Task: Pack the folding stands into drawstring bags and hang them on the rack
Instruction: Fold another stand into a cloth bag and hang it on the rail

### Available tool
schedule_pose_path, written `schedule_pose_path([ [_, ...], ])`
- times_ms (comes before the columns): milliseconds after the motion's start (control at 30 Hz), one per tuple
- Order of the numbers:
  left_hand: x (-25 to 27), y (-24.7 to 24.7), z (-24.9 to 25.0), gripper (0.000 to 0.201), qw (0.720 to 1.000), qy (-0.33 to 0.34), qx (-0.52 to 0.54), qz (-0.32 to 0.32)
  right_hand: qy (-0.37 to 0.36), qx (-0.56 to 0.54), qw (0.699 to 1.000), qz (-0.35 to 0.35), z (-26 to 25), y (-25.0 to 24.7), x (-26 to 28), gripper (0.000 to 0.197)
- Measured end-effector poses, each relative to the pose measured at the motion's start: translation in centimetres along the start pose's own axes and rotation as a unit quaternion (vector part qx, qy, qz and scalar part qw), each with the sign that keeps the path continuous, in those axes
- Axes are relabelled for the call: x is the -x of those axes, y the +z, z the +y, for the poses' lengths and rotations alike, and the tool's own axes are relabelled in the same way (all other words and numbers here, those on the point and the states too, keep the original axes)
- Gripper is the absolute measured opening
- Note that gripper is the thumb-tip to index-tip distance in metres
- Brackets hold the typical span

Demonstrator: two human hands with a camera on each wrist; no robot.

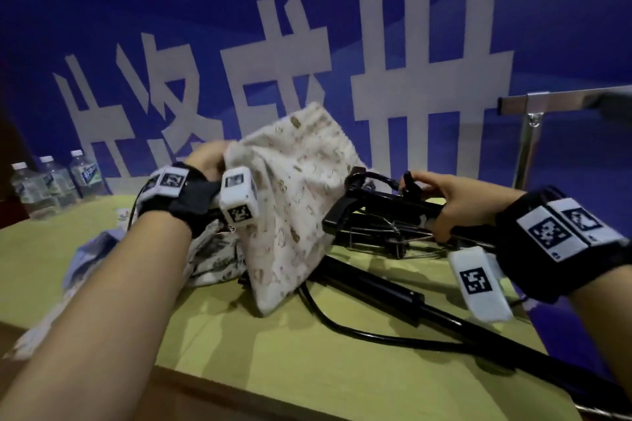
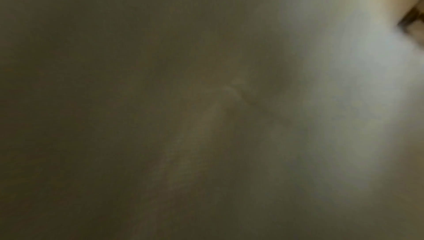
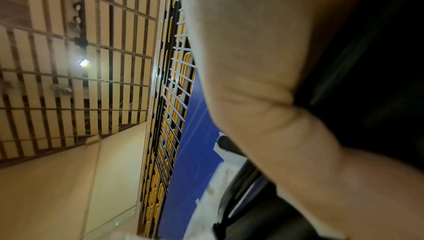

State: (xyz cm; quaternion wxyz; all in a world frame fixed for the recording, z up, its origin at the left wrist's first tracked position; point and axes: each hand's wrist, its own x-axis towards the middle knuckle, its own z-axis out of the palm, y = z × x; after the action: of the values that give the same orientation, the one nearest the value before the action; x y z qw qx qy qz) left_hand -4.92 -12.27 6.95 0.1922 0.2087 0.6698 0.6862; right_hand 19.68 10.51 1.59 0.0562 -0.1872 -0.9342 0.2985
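Observation:
In the head view my left hand [image 1: 208, 161] grips the top edge of a cream patterned drawstring bag [image 1: 290, 202] and holds it up over the table. My right hand [image 1: 441, 202] grips a black folded stand [image 1: 372, 215], whose left end reaches the bag's right side. A second black stand [image 1: 393, 297] with a cable lies on the yellow-green table [image 1: 273, 362] below them. The left wrist view is a dim blur of pale cloth [image 2: 229, 99]. In the right wrist view a finger [image 3: 275, 62] fills the frame beside the black stand [image 3: 241, 186] and white cloth [image 3: 206, 207].
More patterned bags [image 1: 212, 256] lie heaped under my left forearm. A metal rack [image 1: 533, 133] stands at the back right. Three water bottles [image 1: 54, 181] stand at the back left. A blue banner [image 1: 307, 10] with white characters closes off the rear.

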Motion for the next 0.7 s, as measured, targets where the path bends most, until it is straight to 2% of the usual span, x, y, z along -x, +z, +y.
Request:
schedule_pose_path([
  [67, -0.9, -2.0, -3.6, 0.024, 0.986, -0.075, -0.146, 0.005, 0.016, 0.011, 1.000, -0.011, 0.5, -0.1, 1.0, 0.086],
  [100, -0.8, -2.5, -4.7, 0.018, 0.964, -0.101, -0.246, 0.006, 0.021, 0.015, 1.000, -0.012, 0.5, -0.2, 1.2, 0.086],
  [167, -1.9, -3.5, -6.1, 0.008, 0.885, -0.124, -0.448, 0.026, 0.028, 0.024, 0.999, -0.008, 0.4, 0.0, 1.6, 0.084],
  [233, -2.5, -3.4, -6.5, 0.021, 0.798, -0.126, -0.589, 0.002, 0.032, 0.034, 0.999, 0.002, 0.0, 0.3, 1.6, 0.084],
  [267, -2.6, -2.8, -6.3, 0.029, 0.769, -0.097, -0.632, 0.000, 0.035, 0.040, 0.999, 0.008, -0.2, 0.4, 1.5, 0.084],
  [300, -2.8, -2.2, -5.9, 0.033, 0.771, -0.057, -0.634, 0.013, 0.036, 0.043, 0.998, 0.012, -0.5, 0.5, 1.4, 0.085],
  [367, -2.2, 0.1, -4.6, 0.031, 0.795, 0.025, -0.604, 0.047, 0.040, 0.041, 0.998, 0.022, -0.8, 0.7, 1.3, 0.086],
  [433, -1.2, 3.0, -3.5, 0.029, 0.791, 0.098, -0.603, 0.040, 0.045, 0.039, 0.998, 0.036, -1.0, 0.7, 1.2, 0.088],
  [467, -0.7, 4.7, -3.3, 0.028, 0.780, 0.118, -0.614, 0.013, 0.048, 0.038, 0.997, 0.043, -1.0, 0.6, 1.1, 0.088],
  [533, 0.4, 8.4, -3.6, 0.032, 0.753, 0.113, -0.645, -0.064, 0.058, 0.044, 0.996, 0.058, -0.9, 0.5, 1.2, 0.087],
  [600, 1.1, 11.6, -5.0, 0.051, 0.706, 0.068, -0.692, -0.134, 0.074, 0.056, 0.993, 0.074, -0.6, 0.5, 1.5, 0.086],
  [633, 1.4, 12.7, -5.6, 0.059, 0.687, 0.047, -0.707, -0.159, 0.080, 0.066, 0.991, 0.080, -0.3, 0.6, 1.6, 0.085],
  [700, 1.7, 14.5, -6.6, 0.063, 0.660, 0.022, -0.727, -0.190, 0.094, 0.085, 0.988, 0.084, 0.5, 0.6, 2.1, 0.083],
])
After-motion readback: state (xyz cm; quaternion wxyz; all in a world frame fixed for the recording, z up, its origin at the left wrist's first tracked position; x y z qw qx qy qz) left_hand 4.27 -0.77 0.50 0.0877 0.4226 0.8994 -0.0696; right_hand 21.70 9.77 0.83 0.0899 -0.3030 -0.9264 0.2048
